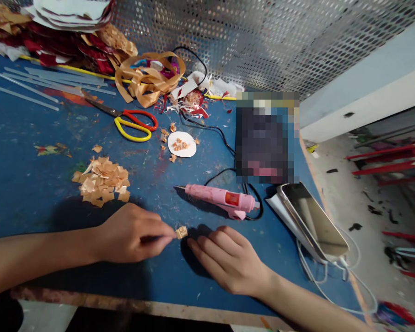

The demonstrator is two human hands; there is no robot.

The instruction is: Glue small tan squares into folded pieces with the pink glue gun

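My left hand [131, 233] pinches a small folded piece of gold ribbon [181, 232] between thumb and fingertips, just above the blue table [27, 184]. My right hand [230, 260] rests palm down on the table right of that piece, fingers together and pointing at it; nothing shows in it. A pink glue gun [217, 198] lies on its side just beyond both hands, nozzle to the left. A heap of cut gold ribbon squares [102, 181] sits beyond my left hand.
Red-and-yellow scissors [131, 121], a white disc with ribbon bits [181, 144], gold ribbon loops [148, 76] and clear glue sticks [48, 80] lie farther back. A phone on its cable [311, 221] sits at the right edge. Perforated metal sheet [245, 37] backs the table.
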